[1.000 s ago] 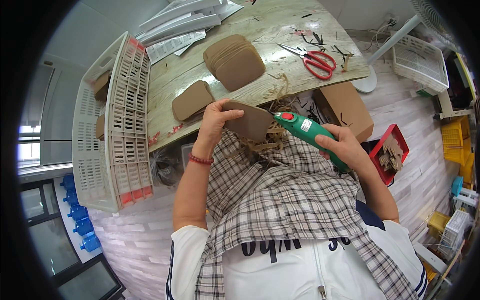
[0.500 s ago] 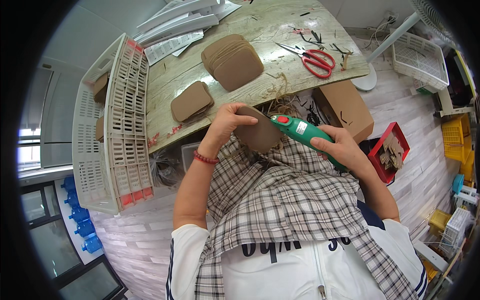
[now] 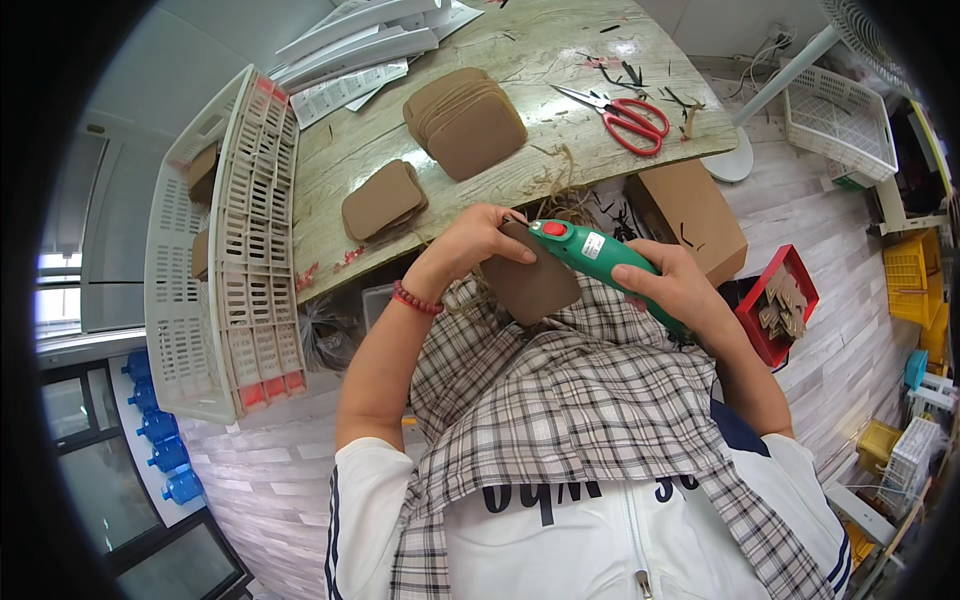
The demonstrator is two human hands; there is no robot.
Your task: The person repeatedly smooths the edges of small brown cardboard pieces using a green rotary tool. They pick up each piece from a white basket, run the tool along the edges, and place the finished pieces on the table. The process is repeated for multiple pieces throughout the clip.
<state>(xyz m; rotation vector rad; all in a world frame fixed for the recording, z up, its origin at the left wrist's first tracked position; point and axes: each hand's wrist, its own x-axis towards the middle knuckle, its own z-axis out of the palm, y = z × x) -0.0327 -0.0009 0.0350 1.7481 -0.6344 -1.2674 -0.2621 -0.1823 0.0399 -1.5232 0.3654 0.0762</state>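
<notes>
My left hand (image 3: 478,243) pinches a flat brown panel with rounded corners (image 3: 535,285) over my lap, thumb lying on its face. In my right hand (image 3: 672,285) is a green handheld electric cutter (image 3: 590,252) with a red button, its tip against the panel's upper edge. The blade itself is too small to make out. Just beyond on the table lie a small pile of brown panels (image 3: 384,203) and a taller, fanned stack of them (image 3: 465,122). Thin brown trimmings (image 3: 565,205) hang at the table edge beside the tool.
Red-handled scissors (image 3: 635,127) and dark scraps lie on the table (image 3: 585,90). White crates (image 3: 262,250) stand on the left, papers (image 3: 370,45) at the back. To the right are a cardboard box (image 3: 690,222), a red box with brown pieces (image 3: 780,305) and a fan.
The panel has turned and shifted slightly to the right and nearer to me. My left hand has moved right with it, while the cutter's tip has gone a little left and up.
</notes>
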